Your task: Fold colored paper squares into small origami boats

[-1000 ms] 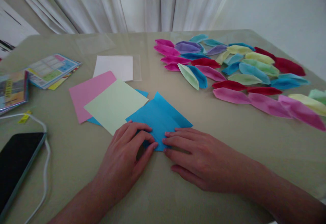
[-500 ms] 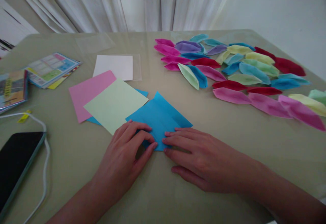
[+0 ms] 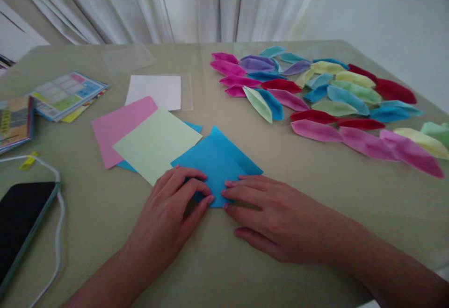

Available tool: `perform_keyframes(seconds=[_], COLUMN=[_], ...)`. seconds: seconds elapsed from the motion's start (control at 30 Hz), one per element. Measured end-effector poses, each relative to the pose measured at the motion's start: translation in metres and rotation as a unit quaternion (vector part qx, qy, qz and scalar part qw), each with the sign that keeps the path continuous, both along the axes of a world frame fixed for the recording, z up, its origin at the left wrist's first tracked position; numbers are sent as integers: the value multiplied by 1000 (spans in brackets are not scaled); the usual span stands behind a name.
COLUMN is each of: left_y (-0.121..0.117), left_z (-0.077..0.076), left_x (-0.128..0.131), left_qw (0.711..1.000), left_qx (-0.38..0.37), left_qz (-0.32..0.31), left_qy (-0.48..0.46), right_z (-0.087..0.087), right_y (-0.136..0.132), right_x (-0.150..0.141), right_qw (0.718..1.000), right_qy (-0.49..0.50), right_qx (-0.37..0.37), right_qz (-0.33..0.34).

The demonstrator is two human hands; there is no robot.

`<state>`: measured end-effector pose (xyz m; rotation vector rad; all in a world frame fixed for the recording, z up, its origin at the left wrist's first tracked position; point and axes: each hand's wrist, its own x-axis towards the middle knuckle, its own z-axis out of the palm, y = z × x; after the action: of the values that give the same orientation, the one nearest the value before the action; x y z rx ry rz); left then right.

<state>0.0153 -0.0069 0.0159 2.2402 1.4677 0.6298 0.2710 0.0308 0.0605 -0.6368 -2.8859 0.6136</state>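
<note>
A partly folded blue paper point(image 3: 217, 158) lies on the table in front of me. My left hand point(image 3: 168, 214) has its fingers bent, with thumb and forefinger closed on the paper's near corner. My right hand point(image 3: 270, 214) lies with its fingers stretched flat, the fingertips pressing the paper's near right edge. The fingertips of the two hands almost meet at that corner.
Loose sheets lie left of the blue paper: light green point(image 3: 157, 142), pink point(image 3: 117, 123), and white in a clear sleeve point(image 3: 154, 90). Several folded coloured paper shapes point(image 3: 315, 93) cover the right side. At the left are booklets point(image 3: 65, 93), a dark phone point(image 3: 21, 219) and a white cable point(image 3: 58, 205).
Both hands stay on the blue paper's near corner. Only the view has shifted a little.
</note>
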Motion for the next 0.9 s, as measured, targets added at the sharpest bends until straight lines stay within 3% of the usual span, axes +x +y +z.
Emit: perform_keyframes(seconds=[0.3,0.57,0.8,0.9], left_y=[-1,1,-4,-3], left_z=[-1,0,2,3], left_x=[0,-6,7,3], left_qw=[1000,1000,998,998], left_qx=[6,-13,15,7], left_qz=[1,-26,12,1], left_qy=[2,6,51,62], right_z=[-2,1,1,2], right_y=[-4,-6,-6,-6], right_x=[-4,-1,-2,-1], right_qw=[999,999,999,999], right_qy=[-28,-45,-46,-38], right_qx=[24,0,-6,-10], right_qz=[-2,-13,-18,-24])
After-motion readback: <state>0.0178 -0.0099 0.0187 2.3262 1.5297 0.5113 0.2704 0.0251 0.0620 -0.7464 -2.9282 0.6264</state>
